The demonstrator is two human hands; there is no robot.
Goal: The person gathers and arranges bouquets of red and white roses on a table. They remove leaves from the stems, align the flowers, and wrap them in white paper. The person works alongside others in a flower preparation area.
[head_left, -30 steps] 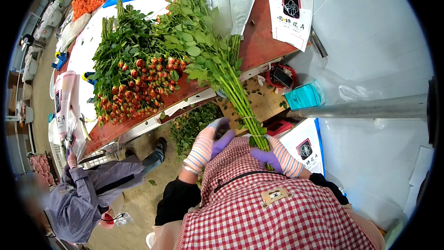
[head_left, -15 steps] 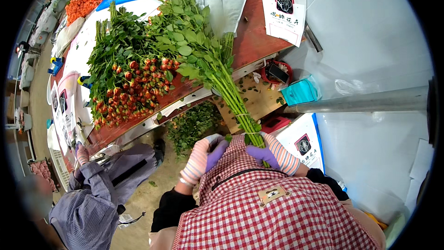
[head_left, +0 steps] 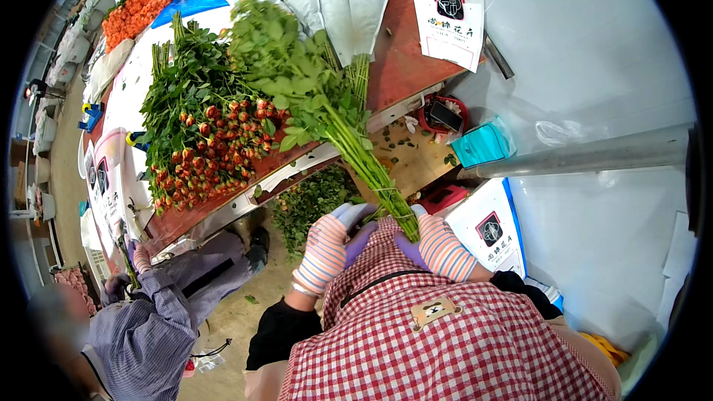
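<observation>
A bunch of leafy rose stems (head_left: 364,160) slants from the table down to my apron, its cut ends toward me and a thin tie round the lower stems. My right hand (head_left: 438,247), in a purple glove with a striped cuff, is closed round the cut ends. Left of the stems, my left hand (head_left: 334,240), gloved alike, has curled fingers beside the bunch; what sits in them, if anything, is hidden. The bunch's far leaves are blurred. A pile of orange-red roses (head_left: 212,141) lies on the red table (head_left: 405,52) to the left.
A co-worker in a striped jacket (head_left: 141,334) holds stems at the lower left. White sleeves (head_left: 356,0) lie at the table's far side. Right of it are a red basket (head_left: 464,108), a teal pouch (head_left: 483,147) and a metal pipe (head_left: 579,160). Cut greenery (head_left: 312,204) lies below.
The bunch has shifted slightly left, its leafy end now blurred. My right hand has moved a little left and my left hand slightly right. The co-worker's hands now hold stems.
</observation>
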